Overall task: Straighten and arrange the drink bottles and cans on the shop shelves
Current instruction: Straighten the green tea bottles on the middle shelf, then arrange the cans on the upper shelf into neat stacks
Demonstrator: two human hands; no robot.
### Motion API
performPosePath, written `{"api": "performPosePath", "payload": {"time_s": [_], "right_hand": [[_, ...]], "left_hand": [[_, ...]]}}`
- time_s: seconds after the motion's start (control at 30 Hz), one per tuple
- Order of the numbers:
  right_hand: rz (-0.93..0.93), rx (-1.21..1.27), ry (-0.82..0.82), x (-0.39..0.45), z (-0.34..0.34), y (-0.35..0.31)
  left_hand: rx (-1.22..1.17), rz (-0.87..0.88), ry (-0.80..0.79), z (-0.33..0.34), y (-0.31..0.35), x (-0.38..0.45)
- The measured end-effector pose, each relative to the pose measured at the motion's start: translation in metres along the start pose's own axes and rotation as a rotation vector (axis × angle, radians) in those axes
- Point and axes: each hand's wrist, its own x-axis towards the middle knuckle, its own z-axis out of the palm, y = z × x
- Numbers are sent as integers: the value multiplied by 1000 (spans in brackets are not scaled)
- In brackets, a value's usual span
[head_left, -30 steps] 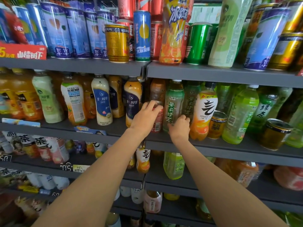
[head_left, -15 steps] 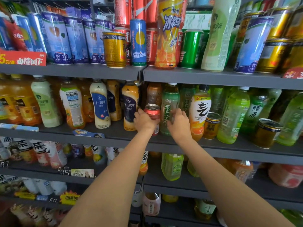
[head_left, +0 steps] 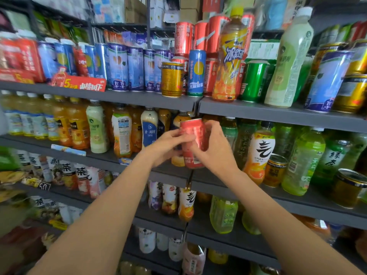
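A red can (head_left: 193, 139) is held up in front of the middle shelf (head_left: 278, 197), clear of the shelf board. My left hand (head_left: 168, 144) grips it from the left, fingers curled across its side. From the right, my right hand (head_left: 215, 144) wraps round the can's upper half. Behind the can stand bottles of milk tea and orange drink. A dark green tea bottle (head_left: 230, 132) and an orange bottle with a white label (head_left: 260, 153) stand just right of my hands. The picture is motion-blurred.
The top shelf (head_left: 258, 113) carries blue cans, a gold can (head_left: 171, 79), stacked red cans (head_left: 184, 39), a green can (head_left: 254, 80) and a leaning iced-tea bottle (head_left: 231, 56). Small gold cans (head_left: 275, 170) and green bottles fill the middle shelf's right. Lower shelves hold more bottles.
Both hands took the red can from among the bottles on the middle shelf and lifted it toward me. The camera has tilted up and shifted left.
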Motion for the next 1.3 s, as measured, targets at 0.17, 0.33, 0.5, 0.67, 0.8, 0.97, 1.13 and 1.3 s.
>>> {"api": "performPosePath", "payload": {"time_s": [0.17,0.33,0.5,0.67,0.8,0.97,1.13,1.3], "right_hand": [[-201,201,190,32,-29,-50],[-124,196,-12,92,-60,-82],[113,143,-103,138,-53,-81],[222,30,-1,168,-8,-79],[255,-199,111,188,31,-84],[319,-267,177,194,45,-82],[310,-277,153,193,59,-81],[299,-301,212,190,61,-80]], "left_hand": [[-51,161,-64,-7,78,-25],[-32,325,216,-11,133,-23],[18,343,445,-45,147,-5],[115,359,527,-88,145,20],[375,394,682,-109,136,52],[584,411,743,-116,125,76],[699,435,747,-112,121,80],[890,525,688,-112,115,79]]}}
